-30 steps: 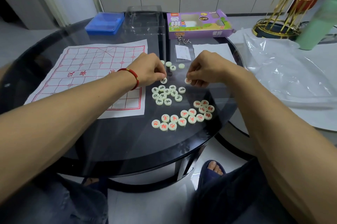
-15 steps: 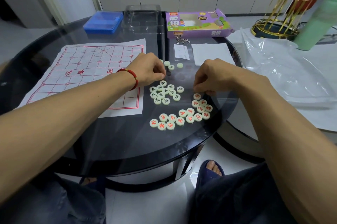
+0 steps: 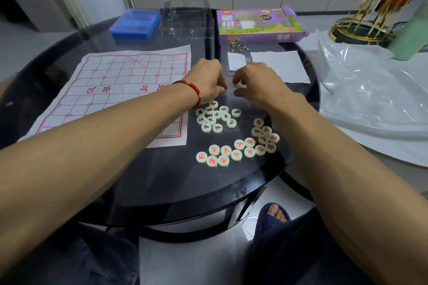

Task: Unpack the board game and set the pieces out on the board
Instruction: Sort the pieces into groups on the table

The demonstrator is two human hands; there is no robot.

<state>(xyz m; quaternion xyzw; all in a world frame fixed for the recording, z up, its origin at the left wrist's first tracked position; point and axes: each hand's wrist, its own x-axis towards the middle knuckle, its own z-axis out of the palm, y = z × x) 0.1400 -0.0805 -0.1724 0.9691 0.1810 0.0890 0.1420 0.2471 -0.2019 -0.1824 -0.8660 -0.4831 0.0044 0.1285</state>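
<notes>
Fingers of the right hand [image 3: 259, 85] pinch one pale piece [image 3: 236, 85], while the curled left hand [image 3: 208, 80] beside it hides its grip.

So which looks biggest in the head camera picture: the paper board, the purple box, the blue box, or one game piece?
Largest to smallest, as they look:
1. paper board
2. purple box
3. blue box
4. game piece
Both boxes lie farther away, so they may really be bigger than they look.
</notes>
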